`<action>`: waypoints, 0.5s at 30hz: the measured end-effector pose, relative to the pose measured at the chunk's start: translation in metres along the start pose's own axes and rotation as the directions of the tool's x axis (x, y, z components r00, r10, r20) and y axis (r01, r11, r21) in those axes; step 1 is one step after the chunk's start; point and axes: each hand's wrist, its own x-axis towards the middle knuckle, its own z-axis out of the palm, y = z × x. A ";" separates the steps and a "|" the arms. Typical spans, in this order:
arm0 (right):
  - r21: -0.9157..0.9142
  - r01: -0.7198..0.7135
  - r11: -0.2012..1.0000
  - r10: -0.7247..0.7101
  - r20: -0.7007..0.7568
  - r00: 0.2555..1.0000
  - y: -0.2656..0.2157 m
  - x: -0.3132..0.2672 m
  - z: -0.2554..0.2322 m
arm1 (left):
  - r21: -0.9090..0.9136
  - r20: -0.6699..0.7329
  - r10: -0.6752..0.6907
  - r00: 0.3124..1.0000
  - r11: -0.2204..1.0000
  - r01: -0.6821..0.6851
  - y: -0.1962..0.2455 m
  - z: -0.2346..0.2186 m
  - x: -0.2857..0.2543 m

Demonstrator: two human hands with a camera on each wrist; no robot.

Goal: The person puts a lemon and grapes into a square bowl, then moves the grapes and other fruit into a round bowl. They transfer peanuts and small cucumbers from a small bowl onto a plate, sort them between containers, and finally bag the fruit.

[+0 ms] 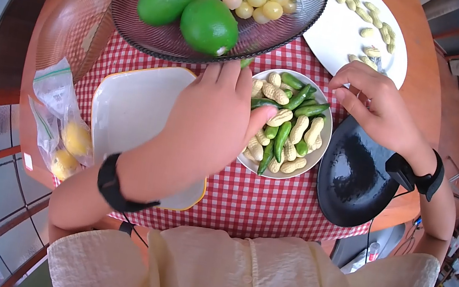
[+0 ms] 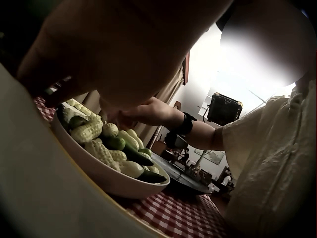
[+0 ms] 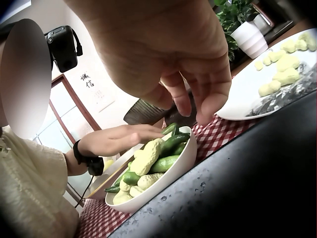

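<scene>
A white bowl (image 1: 324,146) holds peanuts (image 1: 298,129) mixed with green peppers (image 1: 281,139). My left hand (image 1: 210,114) reaches over the bowl's left side, fingers stretched forward and thumb apart over the peanuts. A bit of green pepper (image 1: 245,63) shows just past its fingertips; in the right wrist view these straight fingers lie right at a pepper (image 3: 171,129) by the rim. The underside of that hand is hidden from above. My right hand (image 1: 375,100) hovers between the bowl and a white plate (image 1: 330,28), fingers loosely bent, nothing visible between them in the right wrist view.
Several peanuts (image 1: 387,33) lie on the white plate. A dark plate (image 1: 354,180) sits at right, a white tray (image 1: 130,90) at left. Behind stands a glass fruit bowl (image 1: 126,21) with grapes and green fruit. Bagged yellow fruit (image 1: 77,138) lies at far left.
</scene>
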 end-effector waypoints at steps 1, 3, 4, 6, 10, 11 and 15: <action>0.002 0.019 1.000 -0.019 -0.003 1.000 0.002 -0.001 -0.001 | 0.006 -0.064 0.082 0.995 0.997 -0.082 0.003 -0.002 -0.008; 0.000 0.030 1.000 -0.030 -0.012 0.999 0.005 -0.005 -0.003 | 0.012 -0.090 0.161 0.983 0.987 -0.160 0.007 -0.002 -0.020; -0.007 0.012 1.000 -0.012 -0.006 1.000 0.006 -0.007 -0.004 | -0.008 -0.035 0.228 0.973 0.973 -0.229 0.011 -0.008 -0.023; -0.020 -0.008 1.000 0.008 -0.004 1.000 0.008 -0.008 -0.007 | -0.029 0.067 0.277 0.959 0.961 -0.275 0.016 -0.010 -0.029; -0.045 -0.015 0.999 0.013 -0.040 0.999 0.012 -0.010 -0.012 | -0.034 0.075 0.343 0.936 0.939 -0.342 0.018 -0.007 -0.030; -0.043 -0.061 0.997 0.059 -0.045 0.997 0.011 -0.010 -0.015 | -0.035 0.066 0.353 0.933 0.936 -0.351 0.019 -0.007 -0.030; -0.107 -0.222 0.969 0.209 -0.122 0.970 0.027 -0.009 -0.034 | 0.030 0.041 0.362 0.931 0.931 -0.363 0.020 -0.011 -0.029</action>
